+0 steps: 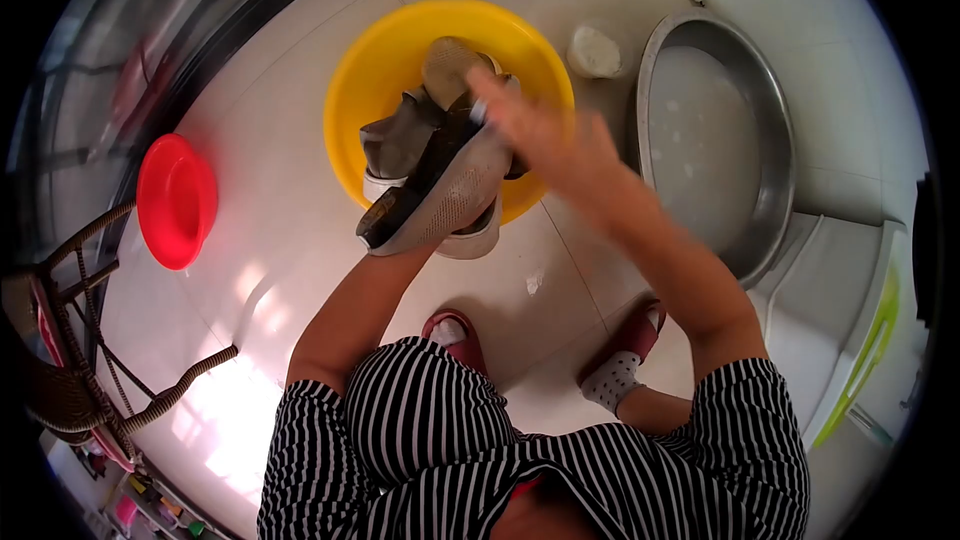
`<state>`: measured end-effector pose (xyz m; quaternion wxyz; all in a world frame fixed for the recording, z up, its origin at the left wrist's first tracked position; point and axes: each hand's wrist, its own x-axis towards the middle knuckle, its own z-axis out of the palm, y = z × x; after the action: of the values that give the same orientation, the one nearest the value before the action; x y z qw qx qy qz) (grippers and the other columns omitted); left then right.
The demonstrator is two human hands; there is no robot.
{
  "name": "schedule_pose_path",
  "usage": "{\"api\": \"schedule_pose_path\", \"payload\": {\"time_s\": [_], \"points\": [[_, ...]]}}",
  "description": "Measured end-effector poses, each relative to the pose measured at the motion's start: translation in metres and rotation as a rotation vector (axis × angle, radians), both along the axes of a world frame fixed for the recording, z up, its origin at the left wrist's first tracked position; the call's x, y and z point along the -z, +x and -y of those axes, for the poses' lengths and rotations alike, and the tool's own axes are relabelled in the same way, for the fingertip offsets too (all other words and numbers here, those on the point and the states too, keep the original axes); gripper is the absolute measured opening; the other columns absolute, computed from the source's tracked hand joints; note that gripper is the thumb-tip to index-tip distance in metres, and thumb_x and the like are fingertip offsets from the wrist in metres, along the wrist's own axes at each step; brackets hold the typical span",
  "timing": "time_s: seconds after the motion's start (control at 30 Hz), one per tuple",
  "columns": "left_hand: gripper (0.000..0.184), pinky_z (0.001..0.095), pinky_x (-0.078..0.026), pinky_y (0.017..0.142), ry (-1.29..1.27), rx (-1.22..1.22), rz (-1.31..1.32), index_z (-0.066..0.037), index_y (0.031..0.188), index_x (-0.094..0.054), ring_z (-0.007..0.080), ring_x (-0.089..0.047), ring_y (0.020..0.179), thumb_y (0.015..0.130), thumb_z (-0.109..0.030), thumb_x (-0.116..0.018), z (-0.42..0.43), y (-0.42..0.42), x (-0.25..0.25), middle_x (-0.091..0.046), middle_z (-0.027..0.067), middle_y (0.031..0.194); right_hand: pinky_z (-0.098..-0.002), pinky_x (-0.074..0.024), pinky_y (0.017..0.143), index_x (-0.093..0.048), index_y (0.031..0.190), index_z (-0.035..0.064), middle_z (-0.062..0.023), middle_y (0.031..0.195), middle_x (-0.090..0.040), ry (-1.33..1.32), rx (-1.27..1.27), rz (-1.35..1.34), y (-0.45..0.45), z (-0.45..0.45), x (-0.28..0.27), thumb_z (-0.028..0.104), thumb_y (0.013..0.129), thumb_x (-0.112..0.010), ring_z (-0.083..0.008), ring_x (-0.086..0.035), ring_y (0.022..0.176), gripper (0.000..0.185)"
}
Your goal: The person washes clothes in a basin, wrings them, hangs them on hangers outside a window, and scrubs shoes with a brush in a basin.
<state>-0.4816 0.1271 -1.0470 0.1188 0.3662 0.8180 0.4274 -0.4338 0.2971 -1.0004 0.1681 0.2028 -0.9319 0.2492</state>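
Note:
A grey shoe (455, 185) with a dark sole edge lies slanted above the near rim of a yellow basin (345, 90). My left forearm (370, 300) reaches up to its underside, and the shoe hides my left hand. Over the shoe's upper end is my right hand (550, 140), smeared by motion, with a small whitish thing at its fingertips that I cannot make out. More shoes are piled in the basin, among them a dark grey one (405, 135) and one with a tan sole (450, 70).
An oval metal tub (777, 130) with cloudy water stands at the right, beside a white container (594, 52). A red basin (177, 202) and a wicker chair (90, 340) are at the left. A white cabinet with a green edge (870, 350) stands at the lower right.

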Motion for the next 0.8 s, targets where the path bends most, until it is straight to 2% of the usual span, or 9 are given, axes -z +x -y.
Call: {"api": "schedule_pose_path", "payload": {"time_s": [0.03, 0.1, 0.13, 0.23, 0.4, 0.5, 0.63, 0.67, 0.8], "points": [[0.050, 0.0352, -0.021, 0.113, -0.007, -0.001, 0.001, -0.003, 0.141, -0.033, 0.0227, -0.029, 0.136, 0.096, -0.023, -0.043, 0.003, -0.001, 0.001, -0.033, 0.0105, 0.146, -0.0376, -0.0547, 0.067, -0.037, 0.140, 0.0274, -0.0118, 0.120, -0.058, 0.002, -0.005, -0.009, -0.013, 0.004, -0.008, 0.020, 0.095, -0.044, -0.0272, -0.062, 0.089, 0.046], [0.050, 0.0352, -0.021, 0.113, -0.015, 0.003, 0.022, -0.003, 0.141, -0.033, 0.0226, -0.029, 0.136, 0.096, -0.023, -0.043, 0.009, -0.002, 0.003, -0.033, 0.0104, 0.146, -0.0388, -0.0546, 0.066, -0.037, 0.139, 0.0321, -0.0149, 0.103, -0.061, 0.396, 0.573, 0.631, -0.035, 0.019, -0.035, 0.030, 0.097, -0.046, -0.0277, -0.063, 0.082, 0.044], [0.050, 0.0353, -0.021, 0.113, -0.014, 0.001, 0.024, -0.003, 0.141, -0.033, 0.0225, -0.029, 0.136, 0.096, -0.023, -0.043, 0.009, -0.001, 0.006, -0.033, 0.0104, 0.146, -0.0413, -0.0539, 0.062, -0.036, 0.139, 0.0338, -0.0189, 0.093, -0.060, 0.119, 0.321, 0.302, -0.015, 0.013, -0.002, 0.042, 0.096, -0.044, -0.0284, -0.063, 0.074, 0.045], [0.049, 0.0353, -0.022, 0.113, 0.003, -0.005, 0.027, -0.002, 0.141, -0.033, 0.0224, -0.029, 0.136, 0.097, -0.023, -0.042, 0.000, 0.001, 0.005, -0.033, 0.0103, 0.146, -0.0423, -0.0533, 0.061, -0.036, 0.139, 0.0352, -0.0176, 0.089, -0.060, 0.320, 0.067, 0.511, 0.027, 0.055, -0.036, 0.047, 0.095, -0.040, -0.0281, -0.064, 0.073, 0.046], [0.049, 0.0353, -0.022, 0.113, 0.009, 0.008, 0.049, -0.002, 0.140, -0.033, 0.0222, -0.030, 0.136, 0.097, -0.023, -0.041, 0.007, -0.005, 0.010, -0.033, 0.0101, 0.146, -0.0429, -0.0527, 0.064, -0.041, 0.136, 0.0355, -0.0194, 0.096, -0.063, 0.118, 0.508, 0.499, -0.045, 0.006, -0.020, 0.042, 0.097, -0.037, -0.0375, -0.064, 0.079, 0.039], [0.049, 0.0353, -0.022, 0.113, 0.045, 0.009, 0.137, -0.002, 0.140, -0.033, 0.0220, -0.030, 0.136, 0.097, -0.023, -0.040, 0.013, -0.006, 0.016, -0.033, 0.0100, 0.146, -0.0427, -0.0527, 0.064, -0.038, 0.138, 0.0367, -0.0137, 0.099, -0.064, 0.158, 0.358, 0.480, -0.023, 0.031, -0.024, 0.039, 0.097, -0.038, -0.0347, -0.064, 0.080, 0.041], [0.049, 0.0354, -0.022, 0.113, 0.075, 0.034, 0.193, -0.001, 0.140, -0.033, 0.0218, -0.030, 0.135, 0.097, -0.023, -0.040, 0.015, -0.003, 0.020, -0.033, 0.0098, 0.146, -0.0448, -0.0509, 0.077, -0.035, 0.142, 0.0307, -0.0109, 0.103, -0.063, 0.288, 0.250, 0.467, -0.002, 0.041, -0.027, 0.039, 0.096, -0.039, -0.0322, -0.063, 0.081, 0.047], [0.048, 0.0354, -0.022, 0.113, 0.084, 0.044, 0.213, -0.001, 0.140, -0.033, 0.0218, -0.030, 0.135, 0.097, -0.023, -0.039, 0.016, -0.002, 0.022, -0.033, 0.0098, 0.146, -0.0452, -0.0501, 0.074, -0.037, 0.140, 0.0298, -0.0220, 0.108, -0.059, 0.172, 0.339, 0.526, -0.016, 0.025, -0.021, 0.042, 0.098, -0.033, -0.0368, -0.061, 0.090, 0.044], [0.048, 0.0354, -0.023, 0.113, 0.300, 0.008, 0.498, -0.001, 0.140, -0.033, 0.0216, -0.031, 0.135, 0.098, -0.023, -0.039, 0.038, -0.003, 0.034, -0.033, 0.0096, 0.146, -0.0444, -0.0510, 0.070, -0.038, 0.139, 0.0293, -0.0225, 0.098, -0.060, -0.181, 0.508, 0.431, -0.048, 0.024, -0.013, 0.043, 0.097, -0.037, -0.0367, -0.062, 0.080, 0.044]]}}
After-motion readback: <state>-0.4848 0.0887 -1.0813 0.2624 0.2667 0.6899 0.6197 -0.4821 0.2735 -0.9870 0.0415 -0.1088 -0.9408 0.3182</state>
